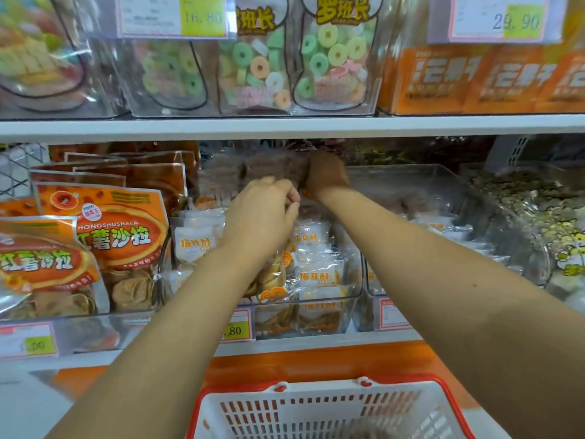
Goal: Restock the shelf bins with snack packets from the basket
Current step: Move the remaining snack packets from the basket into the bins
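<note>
Left hand [262,213]: fingers curled, apparently pinching the wrapper of the brown snack packets [269,167]. Right hand [327,177]: reaching deeper, fingers hidden, grip cannot be told. Both are over the back of the middle clear bin [357,293]. Basket [316,386] below, near the body. Step judged: seating packets in the bin. Next: let go, go back to the basket.

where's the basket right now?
Bottom centre of the head view: the white, red-rimmed basket sits just below the orange shelf front, in line with the clear bin of small white packets above it.
</note>
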A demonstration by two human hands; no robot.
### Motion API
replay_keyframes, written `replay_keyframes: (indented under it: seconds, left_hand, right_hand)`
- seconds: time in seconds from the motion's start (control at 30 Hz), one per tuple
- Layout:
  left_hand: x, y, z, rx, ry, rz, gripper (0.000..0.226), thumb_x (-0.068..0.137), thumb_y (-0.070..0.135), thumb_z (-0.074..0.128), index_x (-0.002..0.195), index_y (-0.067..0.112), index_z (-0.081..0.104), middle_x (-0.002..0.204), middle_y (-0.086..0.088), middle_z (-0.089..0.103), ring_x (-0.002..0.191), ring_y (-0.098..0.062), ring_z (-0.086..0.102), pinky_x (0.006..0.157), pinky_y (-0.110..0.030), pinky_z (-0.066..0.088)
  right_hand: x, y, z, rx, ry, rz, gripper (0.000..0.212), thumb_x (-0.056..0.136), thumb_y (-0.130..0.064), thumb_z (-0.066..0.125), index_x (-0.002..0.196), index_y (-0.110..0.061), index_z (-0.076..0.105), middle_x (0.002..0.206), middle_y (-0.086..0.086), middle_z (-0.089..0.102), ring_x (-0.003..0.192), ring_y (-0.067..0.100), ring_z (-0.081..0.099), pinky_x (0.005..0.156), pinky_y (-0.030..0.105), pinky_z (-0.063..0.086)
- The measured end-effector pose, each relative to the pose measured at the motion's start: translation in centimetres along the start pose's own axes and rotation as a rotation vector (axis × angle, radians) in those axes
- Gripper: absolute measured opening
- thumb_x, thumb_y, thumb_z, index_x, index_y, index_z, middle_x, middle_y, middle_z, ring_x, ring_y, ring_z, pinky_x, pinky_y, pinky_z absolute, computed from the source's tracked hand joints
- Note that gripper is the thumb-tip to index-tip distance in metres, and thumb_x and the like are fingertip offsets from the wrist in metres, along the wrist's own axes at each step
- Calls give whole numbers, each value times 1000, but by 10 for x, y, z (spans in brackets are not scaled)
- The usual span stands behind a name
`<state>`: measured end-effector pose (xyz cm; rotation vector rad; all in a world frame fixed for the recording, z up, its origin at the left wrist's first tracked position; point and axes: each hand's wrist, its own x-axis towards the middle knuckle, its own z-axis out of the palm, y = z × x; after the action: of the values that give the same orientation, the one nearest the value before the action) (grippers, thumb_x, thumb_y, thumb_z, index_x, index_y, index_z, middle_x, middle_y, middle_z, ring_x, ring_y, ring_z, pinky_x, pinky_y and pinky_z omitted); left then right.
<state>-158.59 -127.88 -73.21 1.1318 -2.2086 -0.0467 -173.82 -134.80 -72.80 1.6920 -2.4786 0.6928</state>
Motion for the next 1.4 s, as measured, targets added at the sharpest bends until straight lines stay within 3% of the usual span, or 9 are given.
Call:
replay_keyframes:
  seconds: [0.27, 0.47, 0.7, 0.83, 0.93, 1.0, 1.13, 1.3, 1.4]
  left_hand:
    - [-1, -1, -3, -15, -32, 0, 15, 91, 22, 55, 102, 22, 66, 102, 2, 60, 99, -17, 55, 75, -28, 40]
    - [-5, -1, -16, 17, -121, 46, 32, 97, 17, 44, 120, 21, 65, 120, -1, 63, 110, -21, 57, 93, -34, 45]
    - [-21, -2, -29, 57, -206, 81, 37, 98, 15, 40, 131, 18, 58, 126, -8, 63, 115, -28, 58, 95, -40, 46]
    - [-42, 3, -38, 40, -31, 163, 34, 100, 23, 40, 123, 13, 63, 115, -8, 66, 105, -26, 60, 87, -34, 45]
    - [-80, 12, -41, -23, 110, 222, 34, 97, 34, 34, 88, 15, 61, 83, -1, 61, 77, -18, 54, 65, -30, 39]
    - [-107, 13, -38, -72, 120, 207, 30, 95, 37, 36, 74, 20, 48, 68, 6, 48, 63, -13, 44, 56, -28, 30]
    - [-159, -5, -21, 54, -112, 89, 34, 96, 39, 43, 68, 21, 48, 63, 2, 54, 59, -20, 53, 47, -28, 26]
    - [-228, -44, 3, 262, -653, -188, 30, 98, 34, 46, 87, 12, 64, 89, -6, 68, 83, -24, 62, 60, -28, 35]
    - [-267, -71, 8, 339, -816, -366, 26, 97, 30, 47, 103, 9, 63, 105, -8, 66, 96, -23, 62, 71, -29, 45]
  right_hand:
    - [-9, -3, 10, -151, -131, -124, 37, 100, -12, 41, 136, -8, 47, 139, 17, 48, 123, 33, 51, 93, 38, 45]
    - [-23, 3, 8, -164, -306, -144, 37, 97, -15, 42, 132, -8, 49, 136, 16, 52, 119, 30, 54, 93, 33, 45]
    - [-47, -3, -8, -198, -348, -184, 38, 101, -15, 35, 136, -7, 47, 143, 14, 45, 128, 30, 46, 107, 36, 37]
    - [-75, 3, -32, -120, -197, -222, 24, 95, -9, 46, 111, -2, 62, 115, 17, 62, 105, 33, 59, 83, 35, 48]
    - [-110, 13, -52, -127, -41, -288, 16, 94, -18, 52, 89, -7, 61, 96, 15, 65, 92, 33, 62, 66, 32, 43]
    - [-140, 15, -58, -59, -37, -328, 31, 94, -33, 51, 71, -12, 50, 80, 9, 61, 82, 30, 60, 63, 30, 39]
    - [-211, 18, -47, -1, -160, -506, 44, 95, -43, 48, 61, -19, 36, 73, 7, 56, 75, 24, 53, 61, 30, 34]
    - [-279, 40, 22, -53, -595, -576, 36, 94, -41, 51, 70, -15, 51, 69, 2, 52, 67, 18, 48, 53, 29, 35]
    - [-309, 64, 79, -54, -842, -497, 21, 92, -27, 57, 100, -9, 65, 95, 4, 65, 89, 21, 62, 76, 29, 52]
